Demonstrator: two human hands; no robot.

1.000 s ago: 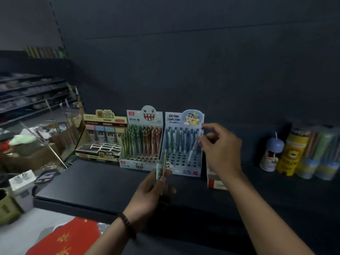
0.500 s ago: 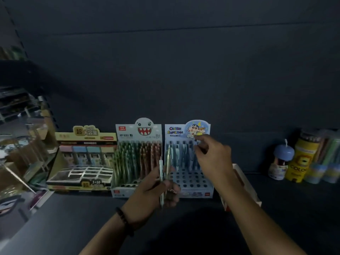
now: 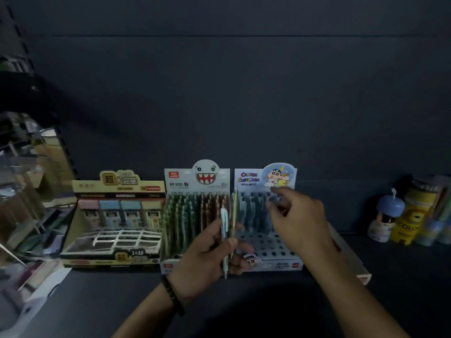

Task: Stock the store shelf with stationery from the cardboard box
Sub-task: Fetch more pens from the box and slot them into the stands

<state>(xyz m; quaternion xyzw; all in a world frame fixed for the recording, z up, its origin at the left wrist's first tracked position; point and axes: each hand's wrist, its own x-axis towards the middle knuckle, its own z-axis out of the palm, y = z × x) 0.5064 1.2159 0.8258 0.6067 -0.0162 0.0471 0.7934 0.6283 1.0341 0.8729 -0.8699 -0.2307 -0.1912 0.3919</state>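
Note:
My left hand (image 3: pixel 207 259) grips two pens upright, a light blue one (image 3: pixel 224 220) and a yellow-green one (image 3: pixel 234 206), in front of the gap between two display boxes. My right hand (image 3: pixel 300 223) reaches into the back rows of the blue cartoon display box (image 3: pixel 280 265). Its thumb and forefinger are at the tops of the pens (image 3: pixel 253 208) standing there. Blur hides whether they pinch one. The front rows of holes in this box are bare.
On the dark shelf (image 3: pixel 390 276), left of the cartoon box, stand a full monster-face pen box (image 3: pixel 195 181) and a yellow refill box (image 3: pixel 117 186). A white-and-red box (image 3: pixel 361 272) lies under my right forearm. Bottles and a yellow tube (image 3: pixel 412 220) stand far right. Cluttered racks (image 3: pixel 29 191) fill the left.
The view has moved closer to the shelf and further right. My right hand went from holding a pen over the cartoon box to its back row. My left hand has kept its two pens.

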